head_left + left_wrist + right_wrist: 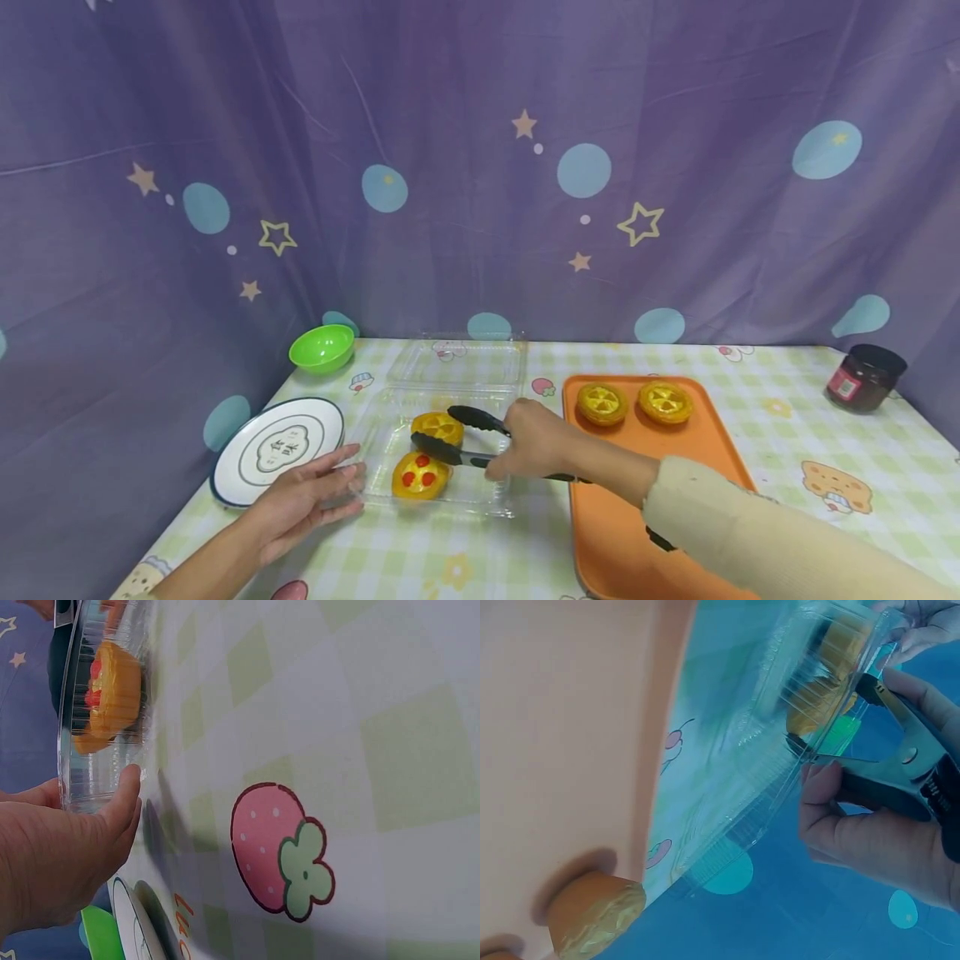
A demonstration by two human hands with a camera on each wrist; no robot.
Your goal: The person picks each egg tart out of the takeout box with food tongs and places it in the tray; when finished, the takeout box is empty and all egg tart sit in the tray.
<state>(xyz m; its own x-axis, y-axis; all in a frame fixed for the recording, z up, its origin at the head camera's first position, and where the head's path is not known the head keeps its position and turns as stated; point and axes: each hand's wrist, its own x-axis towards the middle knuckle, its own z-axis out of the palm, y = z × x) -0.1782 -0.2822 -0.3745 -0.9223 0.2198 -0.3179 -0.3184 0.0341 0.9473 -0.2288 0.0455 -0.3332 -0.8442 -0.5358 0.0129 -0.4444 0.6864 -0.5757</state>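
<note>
My right hand grips black-tipped metal tongs over a clear plastic clamshell box. The tongs' tips stand apart at either side of a yellow-topped tart in the box. Nearer to me in the same box lies a second tart, topped with red pieces. At the box's left wall is my left hand, its fingers spread and fairly straight, with fingertips right at the wall. In the left wrist view, the fingers reach to the box's corner below the rim.
An orange tray on the right bears two yellow-topped tarts at its far end. Left of the box are a white plate and a green bowl. The box's clear lid lies folded back. A dark jar stands far right.
</note>
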